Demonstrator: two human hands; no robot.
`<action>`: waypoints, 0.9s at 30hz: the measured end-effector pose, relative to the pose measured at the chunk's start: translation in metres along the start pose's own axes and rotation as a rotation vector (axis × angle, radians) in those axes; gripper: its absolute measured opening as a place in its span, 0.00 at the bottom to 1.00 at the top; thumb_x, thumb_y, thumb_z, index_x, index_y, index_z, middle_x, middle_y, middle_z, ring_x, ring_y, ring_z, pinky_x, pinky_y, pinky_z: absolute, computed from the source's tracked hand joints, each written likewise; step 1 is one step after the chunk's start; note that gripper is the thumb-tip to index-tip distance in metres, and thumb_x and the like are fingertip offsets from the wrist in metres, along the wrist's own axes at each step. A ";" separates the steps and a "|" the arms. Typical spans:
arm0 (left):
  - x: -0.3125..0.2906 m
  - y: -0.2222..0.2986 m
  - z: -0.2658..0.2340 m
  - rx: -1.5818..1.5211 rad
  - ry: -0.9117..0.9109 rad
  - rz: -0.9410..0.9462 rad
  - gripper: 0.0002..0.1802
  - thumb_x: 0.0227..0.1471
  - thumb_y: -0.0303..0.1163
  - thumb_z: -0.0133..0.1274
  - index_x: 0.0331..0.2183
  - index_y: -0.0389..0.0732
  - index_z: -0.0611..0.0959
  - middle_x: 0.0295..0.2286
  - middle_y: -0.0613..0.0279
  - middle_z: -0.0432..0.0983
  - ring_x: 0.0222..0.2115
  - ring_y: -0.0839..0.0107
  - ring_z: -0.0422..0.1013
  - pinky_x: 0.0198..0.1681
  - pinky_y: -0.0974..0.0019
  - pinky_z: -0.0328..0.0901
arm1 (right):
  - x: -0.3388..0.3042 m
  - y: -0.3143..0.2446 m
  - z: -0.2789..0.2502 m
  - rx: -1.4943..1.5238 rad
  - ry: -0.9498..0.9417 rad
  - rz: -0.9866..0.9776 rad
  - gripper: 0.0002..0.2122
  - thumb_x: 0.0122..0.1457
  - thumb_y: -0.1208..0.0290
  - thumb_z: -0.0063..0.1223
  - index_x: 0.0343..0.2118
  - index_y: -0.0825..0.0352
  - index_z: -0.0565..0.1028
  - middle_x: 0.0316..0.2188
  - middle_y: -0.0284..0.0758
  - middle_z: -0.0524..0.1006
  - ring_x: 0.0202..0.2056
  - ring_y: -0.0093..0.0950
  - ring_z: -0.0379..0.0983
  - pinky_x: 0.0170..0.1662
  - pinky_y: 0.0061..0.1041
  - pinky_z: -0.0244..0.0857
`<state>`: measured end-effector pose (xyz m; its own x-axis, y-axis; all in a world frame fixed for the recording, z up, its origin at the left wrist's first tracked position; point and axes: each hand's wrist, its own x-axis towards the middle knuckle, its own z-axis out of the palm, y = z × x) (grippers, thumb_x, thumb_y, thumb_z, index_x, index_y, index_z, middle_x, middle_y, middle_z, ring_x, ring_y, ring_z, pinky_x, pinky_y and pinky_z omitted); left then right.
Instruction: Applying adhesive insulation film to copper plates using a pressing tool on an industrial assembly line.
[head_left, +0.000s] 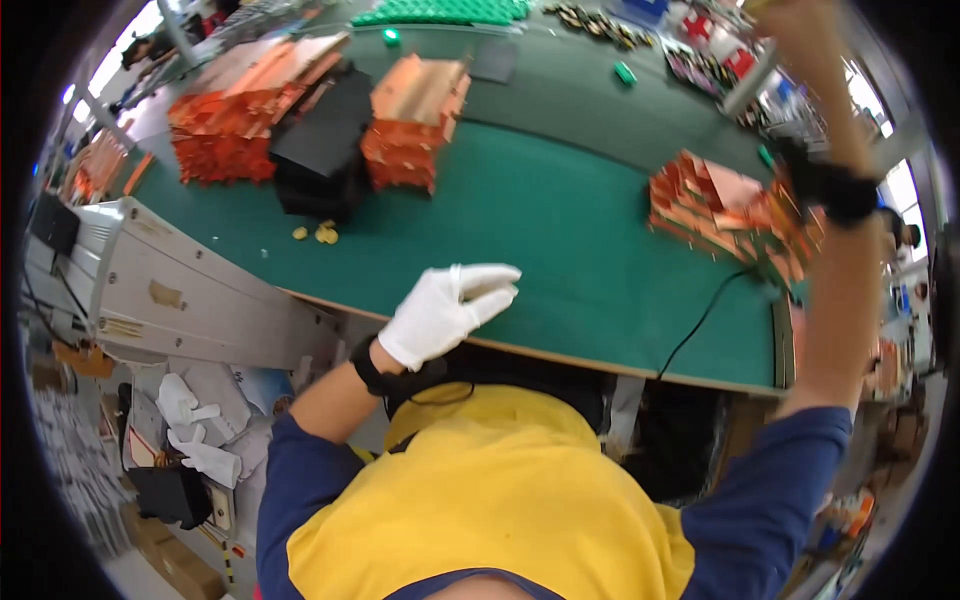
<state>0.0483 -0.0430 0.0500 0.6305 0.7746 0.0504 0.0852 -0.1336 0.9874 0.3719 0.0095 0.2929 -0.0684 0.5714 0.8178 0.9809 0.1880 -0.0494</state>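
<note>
Overall, a green table (560,230) bears a broad copper-coloured stack (225,125) at left, a looser copper-coloured stack (715,195) at right and a black block (325,150) beside the former. Left hand (440,315): gloved, over the front edge, fingers extended, slightly parted, nothing gripped. Right hand (805,30): raised, blurred, grip indeterminable. Yellow pieces (327,234) lie before the block.

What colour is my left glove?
The left glove is white, best seen in the head view.
</note>
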 end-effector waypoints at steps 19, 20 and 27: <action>-0.005 -0.073 -0.053 0.746 0.582 0.302 0.13 0.45 0.24 0.59 0.38 0.42 0.82 0.18 0.61 0.72 0.18 0.62 0.68 0.23 0.60 0.62 | -0.018 -0.049 0.354 0.760 -0.663 0.692 0.18 0.58 0.56 0.51 0.23 0.66 0.80 0.10 0.29 0.70 0.11 0.18 0.62 0.14 0.22 0.53; -0.005 -0.070 -0.051 0.754 0.557 0.311 0.14 0.45 0.25 0.59 0.38 0.42 0.82 0.19 0.62 0.72 0.18 0.62 0.68 0.23 0.60 0.62 | -0.015 -0.057 0.339 0.701 -0.827 0.609 0.17 0.58 0.57 0.51 0.24 0.66 0.81 0.10 0.28 0.69 0.10 0.16 0.59 0.14 0.20 0.49; 0.000 -0.068 -0.053 0.739 0.534 0.376 0.12 0.46 0.23 0.58 0.37 0.40 0.83 0.18 0.62 0.72 0.18 0.63 0.68 0.22 0.61 0.62 | -0.021 -0.057 0.279 0.903 -0.881 0.665 0.15 0.58 0.62 0.49 0.24 0.68 0.80 0.11 0.27 0.68 0.09 0.16 0.55 0.13 0.19 0.45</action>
<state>0.0016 -0.0017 -0.0095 0.3000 0.7553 0.5827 0.5256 -0.6406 0.5597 0.2668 0.2094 0.1185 -0.0665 0.9925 -0.1026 0.4472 -0.0623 -0.8923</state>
